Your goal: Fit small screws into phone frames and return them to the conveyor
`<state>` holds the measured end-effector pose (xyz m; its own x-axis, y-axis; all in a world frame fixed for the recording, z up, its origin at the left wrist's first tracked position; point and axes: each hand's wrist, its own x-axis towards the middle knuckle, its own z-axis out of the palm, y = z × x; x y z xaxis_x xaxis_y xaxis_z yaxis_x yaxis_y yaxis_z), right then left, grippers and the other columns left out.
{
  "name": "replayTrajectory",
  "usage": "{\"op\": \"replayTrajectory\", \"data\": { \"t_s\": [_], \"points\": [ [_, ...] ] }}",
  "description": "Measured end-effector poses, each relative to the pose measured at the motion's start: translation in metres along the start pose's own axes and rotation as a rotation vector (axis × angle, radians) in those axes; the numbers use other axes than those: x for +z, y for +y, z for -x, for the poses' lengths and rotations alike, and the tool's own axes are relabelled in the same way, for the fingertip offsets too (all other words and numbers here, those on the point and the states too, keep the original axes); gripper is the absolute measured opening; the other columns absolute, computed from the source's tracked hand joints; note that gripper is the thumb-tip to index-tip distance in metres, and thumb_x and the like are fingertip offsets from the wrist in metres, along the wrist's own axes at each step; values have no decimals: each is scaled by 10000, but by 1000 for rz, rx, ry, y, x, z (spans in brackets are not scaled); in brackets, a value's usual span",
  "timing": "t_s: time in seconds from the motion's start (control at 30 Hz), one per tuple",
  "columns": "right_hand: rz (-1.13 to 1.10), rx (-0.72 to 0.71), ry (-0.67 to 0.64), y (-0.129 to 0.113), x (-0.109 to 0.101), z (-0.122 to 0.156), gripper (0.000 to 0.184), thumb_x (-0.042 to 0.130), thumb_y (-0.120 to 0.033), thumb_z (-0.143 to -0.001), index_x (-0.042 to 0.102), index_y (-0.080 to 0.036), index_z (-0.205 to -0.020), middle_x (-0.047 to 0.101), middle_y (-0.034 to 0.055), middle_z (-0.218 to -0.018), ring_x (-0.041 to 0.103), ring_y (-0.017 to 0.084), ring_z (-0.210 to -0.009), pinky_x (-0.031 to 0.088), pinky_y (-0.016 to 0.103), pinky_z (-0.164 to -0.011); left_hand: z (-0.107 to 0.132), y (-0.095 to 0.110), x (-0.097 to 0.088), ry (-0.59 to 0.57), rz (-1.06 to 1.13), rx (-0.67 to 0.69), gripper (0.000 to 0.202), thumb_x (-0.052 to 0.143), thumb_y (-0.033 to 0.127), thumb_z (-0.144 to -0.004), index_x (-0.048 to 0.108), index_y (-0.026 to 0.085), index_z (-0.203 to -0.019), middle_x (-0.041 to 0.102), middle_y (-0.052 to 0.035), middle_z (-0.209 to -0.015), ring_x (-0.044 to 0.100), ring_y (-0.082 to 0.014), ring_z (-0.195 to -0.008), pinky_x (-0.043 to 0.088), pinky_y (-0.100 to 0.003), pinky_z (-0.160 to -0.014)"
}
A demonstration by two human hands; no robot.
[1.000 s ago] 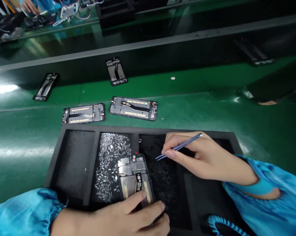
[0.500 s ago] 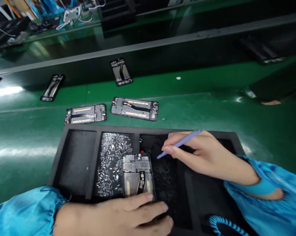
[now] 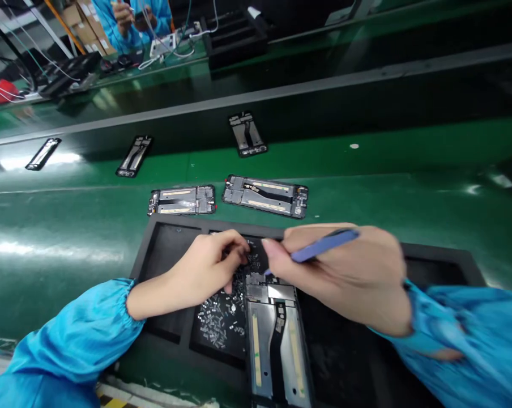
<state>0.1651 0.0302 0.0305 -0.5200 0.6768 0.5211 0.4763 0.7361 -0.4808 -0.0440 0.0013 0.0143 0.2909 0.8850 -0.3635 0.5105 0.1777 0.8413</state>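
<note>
An open phone housing (image 3: 275, 340) lies in the black foam tray (image 3: 166, 238), its circuit board shields at the top end and a dark ribbon cable down the middle. My right hand (image 3: 336, 272) is shut on a blue pry tool (image 3: 324, 245), whose tip is at the top of the housing. My left hand (image 3: 211, 266) hangs above a pile of small metal parts (image 3: 216, 320), its fingertips bunched near the housing's top edge. Those fingers are blurred, and I cannot tell whether they hold a part.
Several opened phone housings (image 3: 264, 196) lie on the green mat beyond the tray. A grey rail (image 3: 239, 102) runs across the bench. Further off, a co-worker in a blue sleeve (image 3: 128, 17) works beside a black foam tray (image 3: 234, 42) and white cabled equipment (image 3: 166, 45).
My left hand has let go of the housing and moved up over the parts pile. My right hand has moved left with the pry tool. The view has shifted, and the tray sits further right.
</note>
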Motion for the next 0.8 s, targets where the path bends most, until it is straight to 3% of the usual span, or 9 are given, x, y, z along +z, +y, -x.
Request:
{"op": "replayTrajectory", "data": {
  "t_s": [0.13,0.33,0.47,0.6,0.8],
  "points": [
    [-128,-86,-9,7,21,-4,465,583,-158,-992,312,-220,-619,368,-72,-528,344,79,-482,309,255,-467,-1,6,0,-135,-3,-70,200,413,178,-1021,609,169,-983,602,68,-515,489,-60,-360,377,-142,-421],
    [-111,-101,-2,16,23,1,429,596,-173,-990,369,-224,-630,392,-76,-534,337,85,-488,284,262,-460,-7,3,-4,-316,97,-156,212,395,214,-1014,599,162,-988,661,31,-569,452,-69,-364,360,-149,-374],
    [-84,-91,-24,19,27,2,443,570,-217,-1007,391,-217,-602,388,-65,-522,348,89,-483,292,263,-457,-10,-3,0,-323,190,-164,169,437,153,-920,583,175,-840,674,25,-586,459,-50,-376,354,-136,-378],
    [-56,-71,-32,21,29,3,458,547,-250,-1021,444,-210,-577,417,-61,-501,377,85,-471,315,255,-466,-11,-4,3,-320,266,-193,149,468,108,-801,593,181,-837,670,34,-598,569,-75,-433,414,-145,-394],
    [-93,-54,-53,22,27,3,477,532,-256,-1029,473,-202,-559,441,-58,-484,400,76,-446,311,248,-448,-11,4,3,-299,256,-188,131,489,88,-733,570,184,-771,642,56,-561,504,-47,-386,348,-131,-359]
  ]
}}
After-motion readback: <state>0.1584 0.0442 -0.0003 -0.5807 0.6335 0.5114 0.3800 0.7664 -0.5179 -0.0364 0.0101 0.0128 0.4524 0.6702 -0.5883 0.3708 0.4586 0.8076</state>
